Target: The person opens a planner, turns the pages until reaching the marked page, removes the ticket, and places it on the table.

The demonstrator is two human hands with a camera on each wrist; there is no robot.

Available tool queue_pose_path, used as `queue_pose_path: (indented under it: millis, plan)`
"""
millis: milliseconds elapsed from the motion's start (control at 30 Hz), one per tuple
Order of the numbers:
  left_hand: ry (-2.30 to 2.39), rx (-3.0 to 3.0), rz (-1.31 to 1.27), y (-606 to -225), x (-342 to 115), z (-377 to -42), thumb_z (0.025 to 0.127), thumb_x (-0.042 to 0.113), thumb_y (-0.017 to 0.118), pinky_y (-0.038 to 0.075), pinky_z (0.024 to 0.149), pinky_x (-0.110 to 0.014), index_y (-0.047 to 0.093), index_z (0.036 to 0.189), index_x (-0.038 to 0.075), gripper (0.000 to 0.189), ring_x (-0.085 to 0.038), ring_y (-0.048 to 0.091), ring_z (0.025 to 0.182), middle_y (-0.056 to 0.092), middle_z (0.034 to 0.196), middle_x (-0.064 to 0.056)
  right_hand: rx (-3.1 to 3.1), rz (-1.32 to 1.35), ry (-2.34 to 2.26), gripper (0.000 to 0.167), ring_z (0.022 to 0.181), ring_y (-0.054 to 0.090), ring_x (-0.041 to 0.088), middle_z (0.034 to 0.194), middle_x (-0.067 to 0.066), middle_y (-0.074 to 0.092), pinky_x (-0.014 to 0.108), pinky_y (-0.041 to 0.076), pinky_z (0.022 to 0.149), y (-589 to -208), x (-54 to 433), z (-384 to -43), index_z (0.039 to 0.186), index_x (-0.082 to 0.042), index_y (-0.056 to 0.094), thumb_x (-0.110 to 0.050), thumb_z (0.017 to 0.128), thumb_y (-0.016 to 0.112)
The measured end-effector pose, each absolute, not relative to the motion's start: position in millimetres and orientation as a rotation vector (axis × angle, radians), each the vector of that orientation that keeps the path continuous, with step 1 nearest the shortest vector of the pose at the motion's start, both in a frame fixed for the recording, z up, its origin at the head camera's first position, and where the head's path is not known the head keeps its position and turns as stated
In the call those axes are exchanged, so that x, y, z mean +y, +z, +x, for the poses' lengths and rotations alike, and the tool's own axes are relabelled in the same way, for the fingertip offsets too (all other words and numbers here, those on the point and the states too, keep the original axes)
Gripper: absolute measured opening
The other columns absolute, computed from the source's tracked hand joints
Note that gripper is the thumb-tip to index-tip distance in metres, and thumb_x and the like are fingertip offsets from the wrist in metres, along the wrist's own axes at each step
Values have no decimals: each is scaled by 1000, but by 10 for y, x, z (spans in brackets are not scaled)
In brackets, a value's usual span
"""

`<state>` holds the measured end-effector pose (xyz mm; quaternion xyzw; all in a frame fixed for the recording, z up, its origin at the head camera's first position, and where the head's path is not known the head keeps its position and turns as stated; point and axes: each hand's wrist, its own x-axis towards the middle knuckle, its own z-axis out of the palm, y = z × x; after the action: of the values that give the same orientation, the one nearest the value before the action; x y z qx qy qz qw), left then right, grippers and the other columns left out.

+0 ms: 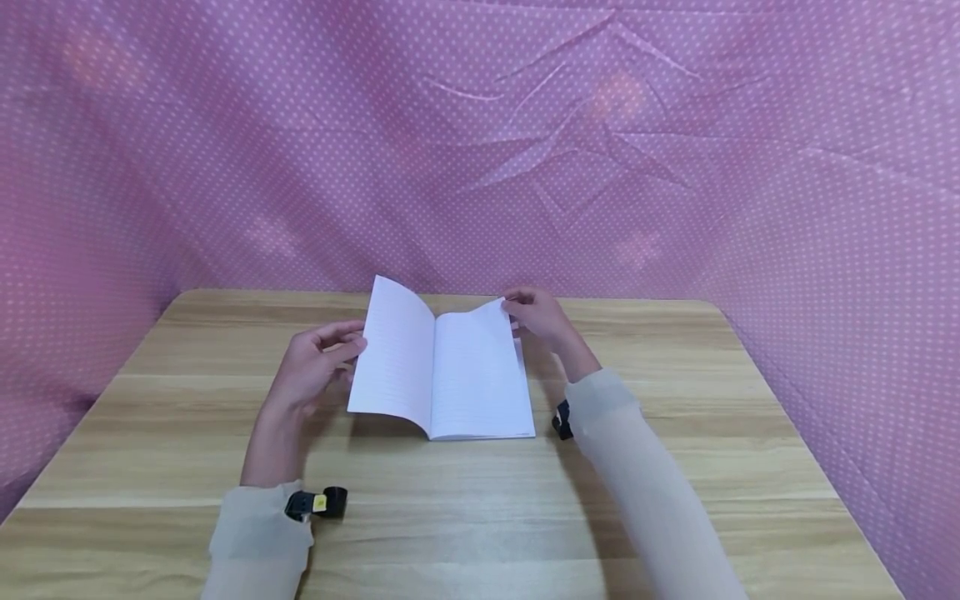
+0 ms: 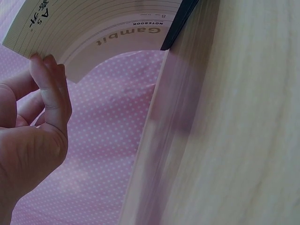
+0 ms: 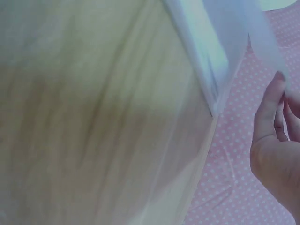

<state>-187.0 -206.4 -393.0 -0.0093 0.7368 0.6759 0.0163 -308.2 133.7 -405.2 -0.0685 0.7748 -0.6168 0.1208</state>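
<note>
open notebook (image 1: 397,358) | white, ruled pages (image 1: 476,375), left side lifted | left hand (image 1: 317,360) pinching it | right hand (image 1: 542,315) pinching page corner

Notebook (image 1: 457,371) cropped in both wrist views, print (image 1: 522,433) at its near right corner too small to read, right hand (image 3: 277,152) cut off in right wrist view, left sleeve (image 1: 258,542) cropped at near edge
</note>
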Motion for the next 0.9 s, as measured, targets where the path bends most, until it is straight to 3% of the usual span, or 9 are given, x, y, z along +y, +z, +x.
queue_pose_path:
  millis: [233,500,767,900]
  plan:
    - [2087,2318,-32,-3953,-2066,-1883,99,22,69,59,63,-26,60,137,-1,45,-17,65,83,57,113,-12,2096,-75,-1915,30,99,60,27,109,11,61,49,53,96,-3979,1316,-3073,130,2,59,-8,101,60]
    - [2096,2320,-28,-3949,-2072,-1872,99,21,69,59,62,-26,60,136,-2,44,-16,65,82,58,111,-12,1988,-27,-2009,37,87,60,16,105,5,59,26,58,75,-3906,1264,-3071,137,1,56,-7,101,60]
    - [2104,2298,-24,-3940,-2073,-1874,99,19,69,59,62,-26,59,137,-3,45,-15,64,80,58,109,-11,1802,53,-2124,44,72,60,13,97,5,59,22,58,69,-3899,1163,-3072,141,7,49,-1,99,61]
    - [2094,2304,-24,-3929,-2065,-1878,99,20,69,59,62,-25,59,137,-3,45,-15,64,81,57,110,-11,1764,61,-2158,43,72,61,13,98,6,58,21,59,69,-3881,1099,-3069,138,8,51,-1,98,63]
